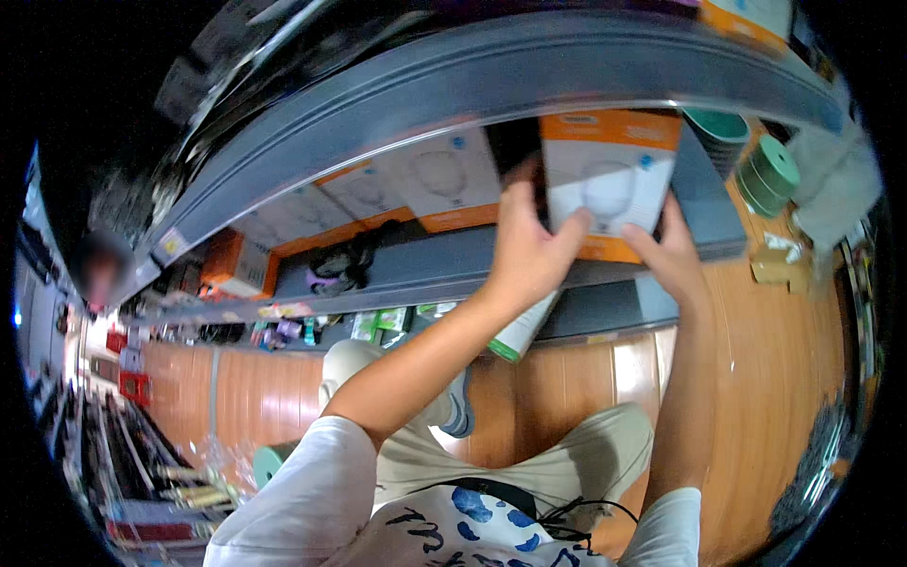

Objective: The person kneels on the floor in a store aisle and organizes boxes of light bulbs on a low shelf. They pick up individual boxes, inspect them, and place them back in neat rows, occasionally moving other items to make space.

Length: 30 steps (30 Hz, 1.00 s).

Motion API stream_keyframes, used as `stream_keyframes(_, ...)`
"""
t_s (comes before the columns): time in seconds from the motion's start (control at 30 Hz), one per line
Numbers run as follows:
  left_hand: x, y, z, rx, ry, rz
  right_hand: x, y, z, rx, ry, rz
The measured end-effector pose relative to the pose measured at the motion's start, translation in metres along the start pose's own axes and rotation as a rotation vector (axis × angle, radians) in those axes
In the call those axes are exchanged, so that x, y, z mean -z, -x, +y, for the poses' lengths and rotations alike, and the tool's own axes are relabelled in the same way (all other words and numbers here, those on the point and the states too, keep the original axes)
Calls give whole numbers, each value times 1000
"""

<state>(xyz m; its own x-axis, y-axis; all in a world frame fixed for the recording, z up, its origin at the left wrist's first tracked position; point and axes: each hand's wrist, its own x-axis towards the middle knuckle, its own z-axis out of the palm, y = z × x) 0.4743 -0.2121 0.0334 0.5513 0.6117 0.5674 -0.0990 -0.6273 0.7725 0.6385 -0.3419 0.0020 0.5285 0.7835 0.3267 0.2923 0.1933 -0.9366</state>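
Note:
A white and orange cardboard box (613, 177) is between my two hands at the right part of a grey metal shelf (439, 255). My left hand (531, 244) grips its left side, thumb on the front face. My right hand (662, 248) holds its lower right corner, with the thumb on the front. The fingers behind the box are partly hidden. Similar white and orange boxes (450, 173) stand in a row on the shelf to the left, past a dark gap. Below my left hand, a white and green box (521, 333) sticks out from the lower shelf.
Green round containers (769, 173) and an open brown carton (779, 266) are at the right on the wooden floor (765, 383). A dark item with purple parts (340, 273) lies on the shelf. Small packs (379, 322) sit lower down. Another person (103, 269) is at the far left.

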Motion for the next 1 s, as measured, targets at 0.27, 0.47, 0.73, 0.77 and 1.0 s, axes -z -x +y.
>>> stream_keyframes(0.27,24,8,8,132,-84,-104,-5,-15,-2,-125,-39,-93)
stream_keyframes(0.47,27,35,10,-86,-114,-66,-13,-3,-18,-147,-3,-93)
stream_keyframes(0.73,50,61,30,-86,-15,-155,5,29,-38,-120,256,-159)
stream_keyframes(0.77,50,60,30,-82,-10,-159,6,30,-37,-119,240,-156)
stream_keyframes(1.0,45,42,18,-93,-44,-106,-11,8,-28,-41,122,16)
